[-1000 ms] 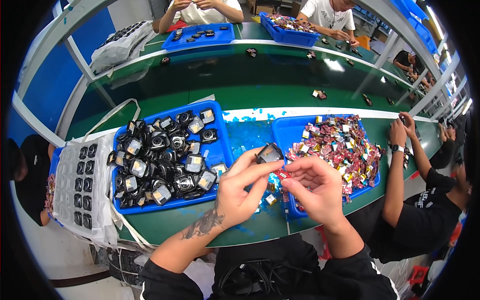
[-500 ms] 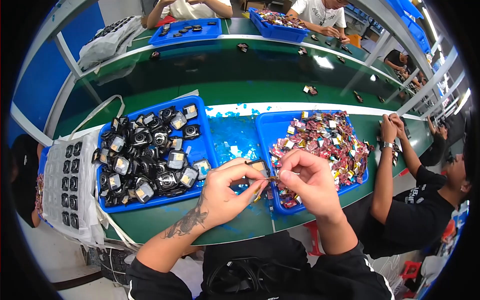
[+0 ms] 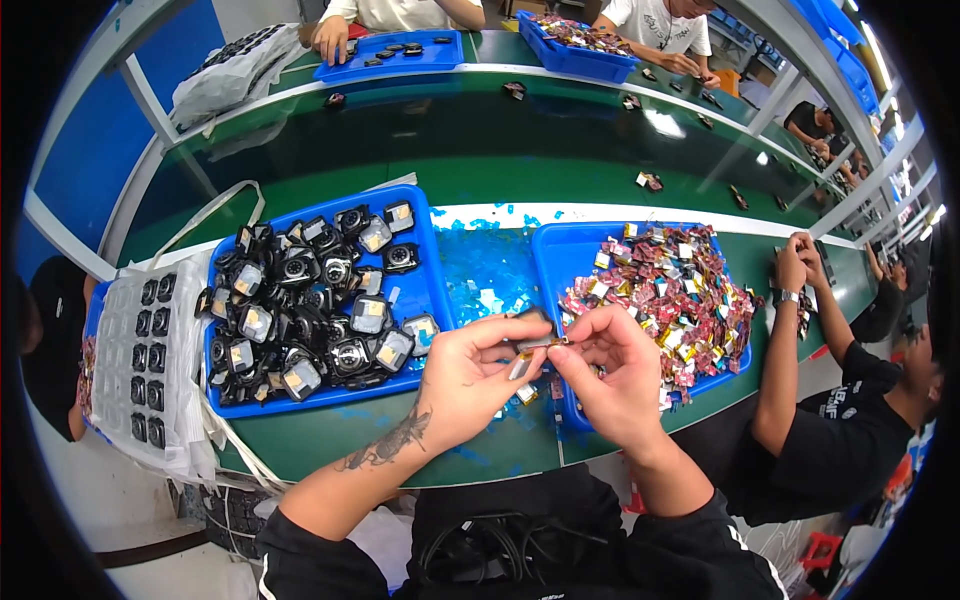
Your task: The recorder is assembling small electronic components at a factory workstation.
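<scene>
My left hand (image 3: 472, 372) and my right hand (image 3: 612, 370) meet above the near edge of the green bench, between two blue trays. Together they pinch a small dark part (image 3: 533, 345) with a thin gold strip at its end. The left tray (image 3: 420, 290) is heaped with several black square parts with silvery faces. The right tray (image 3: 560, 262) holds a pile of small red, gold and silver pieces (image 3: 668, 292).
A white sheet with rows of black parts (image 3: 150, 360) lies at the left. A person's hands (image 3: 795, 265) work at my right. Loose blue film scraps (image 3: 488, 268) lie between the trays. Other people with blue trays (image 3: 390, 50) sit across the green conveyor (image 3: 480, 140).
Both hands with the small part have dropped slightly toward me, off the right tray's edge. The view has tilted, so the trays sit higher in the picture.
</scene>
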A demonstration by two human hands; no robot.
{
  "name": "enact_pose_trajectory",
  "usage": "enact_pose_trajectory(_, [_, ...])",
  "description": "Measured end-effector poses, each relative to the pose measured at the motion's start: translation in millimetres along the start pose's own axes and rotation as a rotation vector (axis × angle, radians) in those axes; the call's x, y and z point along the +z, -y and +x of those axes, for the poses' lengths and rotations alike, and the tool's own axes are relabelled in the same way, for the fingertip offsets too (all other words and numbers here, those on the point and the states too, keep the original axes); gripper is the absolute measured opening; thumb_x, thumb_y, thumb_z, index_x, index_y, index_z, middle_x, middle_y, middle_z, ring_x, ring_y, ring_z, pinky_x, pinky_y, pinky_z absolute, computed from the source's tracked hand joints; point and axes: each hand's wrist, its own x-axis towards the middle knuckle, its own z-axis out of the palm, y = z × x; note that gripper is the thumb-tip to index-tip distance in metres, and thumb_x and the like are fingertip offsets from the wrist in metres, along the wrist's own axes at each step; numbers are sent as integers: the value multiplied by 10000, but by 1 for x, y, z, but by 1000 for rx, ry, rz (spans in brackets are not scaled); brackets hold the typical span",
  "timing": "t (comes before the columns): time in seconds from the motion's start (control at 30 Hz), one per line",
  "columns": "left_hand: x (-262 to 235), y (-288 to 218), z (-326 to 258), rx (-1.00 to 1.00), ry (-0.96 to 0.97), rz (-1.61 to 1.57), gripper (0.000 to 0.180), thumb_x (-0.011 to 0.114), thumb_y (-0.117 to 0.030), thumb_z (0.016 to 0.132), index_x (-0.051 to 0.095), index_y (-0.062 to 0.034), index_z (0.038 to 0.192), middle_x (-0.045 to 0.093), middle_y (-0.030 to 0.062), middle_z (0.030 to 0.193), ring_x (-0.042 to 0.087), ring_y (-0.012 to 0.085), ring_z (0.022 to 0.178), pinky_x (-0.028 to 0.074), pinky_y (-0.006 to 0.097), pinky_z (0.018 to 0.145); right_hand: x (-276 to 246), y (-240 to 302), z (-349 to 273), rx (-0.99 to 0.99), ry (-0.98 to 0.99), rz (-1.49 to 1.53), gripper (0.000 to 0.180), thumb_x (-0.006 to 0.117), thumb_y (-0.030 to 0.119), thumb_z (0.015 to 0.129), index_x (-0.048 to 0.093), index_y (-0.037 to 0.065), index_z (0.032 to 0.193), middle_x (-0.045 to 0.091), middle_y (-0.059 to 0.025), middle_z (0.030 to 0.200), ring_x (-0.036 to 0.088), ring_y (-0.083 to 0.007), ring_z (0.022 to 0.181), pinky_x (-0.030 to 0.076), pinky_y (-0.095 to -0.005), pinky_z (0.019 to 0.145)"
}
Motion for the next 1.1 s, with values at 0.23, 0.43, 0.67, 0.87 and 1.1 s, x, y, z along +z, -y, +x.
enact_pose_trajectory(0.23, [-2,-5,-1,85,3,83,367,629,42,883,583,18,1246,614,115,1222,625,154,1051,541,288,908,5,-4,4,-100,-77,-47,259,714,-16,823,542,0,1017,603,-44,851,599,-78,748,499,-214,658])
enact_pose_trajectory(0.43, [-1,-6,0,59,14,83,372,610,55,889,560,24,1257,583,121,1264,623,188,1079,582,305,855,11,-18,4,-337,-177,-285,298,745,-38,775,550,-5,998,625,-71,819,618,-105,681,499,-228,618])
enact_pose_trajectory(0.67, [-3,-2,-1,101,25,53,366,559,60,905,559,-18,1263,574,81,1257,614,147,1053,586,276,788,7,-11,6,-85,-79,-149,352,732,-30,785,540,-5,1079,616,-59,857,618,-97,750,506,-229,623])
enact_pose_trajectory(0.87, [-3,-9,2,-13,-21,-23,377,523,47,927,524,-44,1292,588,84,1222,636,150,1029,585,272,774,10,-8,15,-194,25,-257,495,696,-39,807,491,7,1255,589,-56,887,592,-87,776,518,-219,681])
enact_pose_trajectory(1.1, [-5,-16,1,78,-81,-66,479,546,46,915,420,-47,1368,611,131,1189,652,151,989,591,271,768,12,12,35,46,160,-74,457,673,-38,827,502,13,1248,602,-47,904,577,-72,812,514,-206,689])
